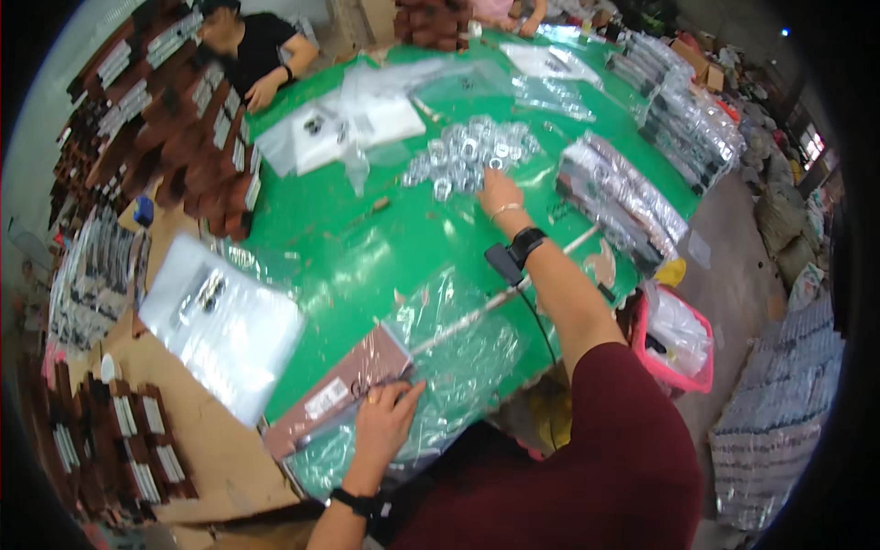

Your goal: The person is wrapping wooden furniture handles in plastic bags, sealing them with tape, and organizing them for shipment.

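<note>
A brown flat piece with a white label (327, 400) lies on the near edge of the green table, partly inside a large clear plastic bag (477, 344). My left hand (387, 420) rests over the piece and the bag, fingers curled on the film; a small dark item shows by the fingertips. My right hand (501, 192) reaches across the table to a heap of small shiny rings in clear packets (463, 151). Its fingers are drawn together at the heap's near edge, and what they hold is hidden.
Clear bags (225, 321) lie stacked at left, with more bags (367, 119) beyond. Wrapped bundles (619, 197) line the right side. A pink basket (674, 344) stands beside the table. Brown pieces (174, 128) are piled high at left. Another person (261, 55) sits across the table.
</note>
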The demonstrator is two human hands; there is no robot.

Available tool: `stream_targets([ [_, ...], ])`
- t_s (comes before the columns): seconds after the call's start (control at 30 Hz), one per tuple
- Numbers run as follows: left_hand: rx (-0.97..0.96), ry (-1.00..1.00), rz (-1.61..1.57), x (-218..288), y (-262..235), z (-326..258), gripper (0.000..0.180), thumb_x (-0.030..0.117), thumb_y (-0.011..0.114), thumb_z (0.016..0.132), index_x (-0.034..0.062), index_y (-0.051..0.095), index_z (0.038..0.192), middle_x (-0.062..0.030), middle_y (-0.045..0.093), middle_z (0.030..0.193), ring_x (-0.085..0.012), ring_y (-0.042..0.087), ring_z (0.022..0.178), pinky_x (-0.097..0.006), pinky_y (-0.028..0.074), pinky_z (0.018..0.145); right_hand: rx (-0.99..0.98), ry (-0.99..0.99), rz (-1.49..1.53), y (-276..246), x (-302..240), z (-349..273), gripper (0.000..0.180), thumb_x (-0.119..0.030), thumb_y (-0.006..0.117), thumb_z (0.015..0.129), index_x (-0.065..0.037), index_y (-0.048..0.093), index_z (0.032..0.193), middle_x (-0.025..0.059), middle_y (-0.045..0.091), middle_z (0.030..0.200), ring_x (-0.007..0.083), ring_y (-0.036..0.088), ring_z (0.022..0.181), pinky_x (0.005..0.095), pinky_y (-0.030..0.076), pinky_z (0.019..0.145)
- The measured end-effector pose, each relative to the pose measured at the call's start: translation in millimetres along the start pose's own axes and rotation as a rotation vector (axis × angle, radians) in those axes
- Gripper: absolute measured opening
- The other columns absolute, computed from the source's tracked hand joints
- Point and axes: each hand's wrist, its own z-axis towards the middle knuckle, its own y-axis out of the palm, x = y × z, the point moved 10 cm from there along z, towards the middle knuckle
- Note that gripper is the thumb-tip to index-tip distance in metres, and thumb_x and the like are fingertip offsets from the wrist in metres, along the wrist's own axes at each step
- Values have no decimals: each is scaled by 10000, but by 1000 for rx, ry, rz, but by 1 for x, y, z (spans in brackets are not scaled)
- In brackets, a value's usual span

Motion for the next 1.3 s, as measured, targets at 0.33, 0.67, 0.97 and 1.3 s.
stream_targets([
  [0.33, 24, 8, 21, -1, -4, -9, 401, 90, 737, 812, 167, 733, 1205, -7, 643, 1034, -242, 591, 910, -376, 502, 767, 189, -57, -71, -20, -8, -18, 340, -255, 752, 836, -55, 642, 1089, 207, 658, 1056, 404, 659, 938, 497, 562, 813],
  [0.67, -3, 25, 4, 10, -12, 5, 380, 135, 708, 862, 146, 689, 1242, -65, 636, 1116, -300, 593, 1034, -418, 495, 856, -127, -76, 1324, -95, -21, -145, 305, -159, 565, 1026, 32, 611, 1260, 87, 706, 1056, 181, 699, 856, 303, 575, 702],
  [0.97, 88, -67, -41, 28, -33, 44, 319, 155, 687, 903, 164, 696, 1221, -69, 657, 1020, -303, 629, 949, -407, 506, 798, -363, 5, 1334, -73, 25, -262, 241, -153, 626, 1007, 2, 657, 1189, 77, 704, 1185, 187, 658, 1100, 332, 554, 906],
  [1.3, 43, 91, -51, 62, 23, 116, 265, 74, 702, 855, 169, 712, 1103, -78, 588, 1012, -307, 633, 931, -416, 529, 753, -384, -646, 802, -110, -33, -298, 124, -110, 636, 969, -19, 686, 1037, 98, 694, 1155, 222, 614, 1170, 372, 462, 1027],
])
